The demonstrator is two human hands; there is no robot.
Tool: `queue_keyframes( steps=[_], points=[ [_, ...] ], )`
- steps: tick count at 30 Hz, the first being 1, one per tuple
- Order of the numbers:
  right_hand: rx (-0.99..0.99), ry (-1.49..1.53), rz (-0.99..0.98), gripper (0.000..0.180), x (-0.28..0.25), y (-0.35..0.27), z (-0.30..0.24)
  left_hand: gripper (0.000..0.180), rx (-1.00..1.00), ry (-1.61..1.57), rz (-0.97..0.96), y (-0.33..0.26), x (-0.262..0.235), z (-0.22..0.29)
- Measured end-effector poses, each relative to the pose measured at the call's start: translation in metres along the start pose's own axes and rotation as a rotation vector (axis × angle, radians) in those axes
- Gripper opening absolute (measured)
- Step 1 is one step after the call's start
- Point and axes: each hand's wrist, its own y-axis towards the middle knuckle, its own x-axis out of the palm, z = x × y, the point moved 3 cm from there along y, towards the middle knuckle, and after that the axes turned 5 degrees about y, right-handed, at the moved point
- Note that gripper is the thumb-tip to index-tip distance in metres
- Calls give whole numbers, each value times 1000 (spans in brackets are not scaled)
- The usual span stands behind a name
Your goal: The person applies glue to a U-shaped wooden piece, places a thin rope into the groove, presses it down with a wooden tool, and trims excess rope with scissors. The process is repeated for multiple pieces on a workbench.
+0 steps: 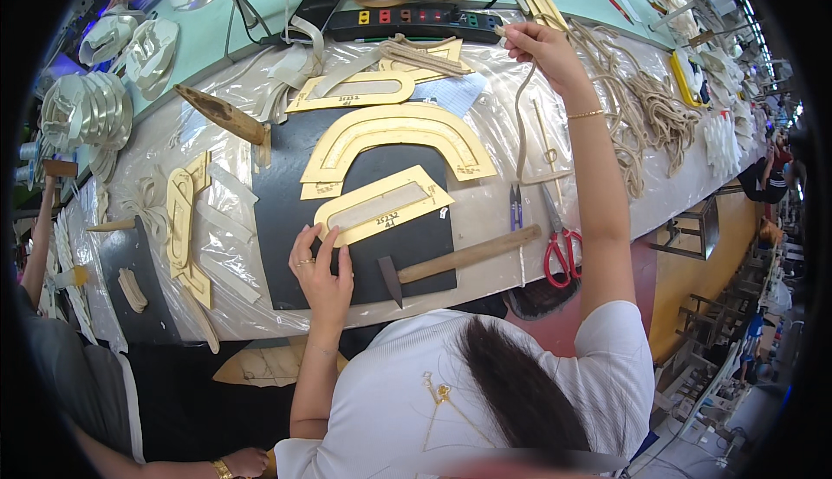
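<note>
My left hand has its fingers spread, the tips touching the lower left end of a pale yellow slotted template on a black mat. A strip of beige material shows in the template's slot. My right hand is raised at the far side, fingers pinched on the end of a beige cord, which hangs down toward the table. Just beyond the slotted template lies a curved, arch-shaped template. Near my left hand is a hammer with a wooden handle. Red-handled scissors and blue snips lie to its right.
A black power strip runs along the far side. Tangled beige cords spread at the right. A pointed wooden stick rises at the mat's far left. More templates lie left, near a co-worker's hand.
</note>
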Motion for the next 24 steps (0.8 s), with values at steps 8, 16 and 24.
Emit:
queue_keyframes(
  steps=[8, 16, 24],
  points=[
    [24, 425, -354, 21, 53, -57, -43, 38, 2, -2, 3, 0, 1, 1],
    [-314, -308, -84, 15, 81, -75, -54, 39, 6, 1, 6, -2, 2, -1],
    [-209, -1253, 157, 11, 29, 6, 24, 38, 22, 30, 12, -1, 2, 0]
  ],
)
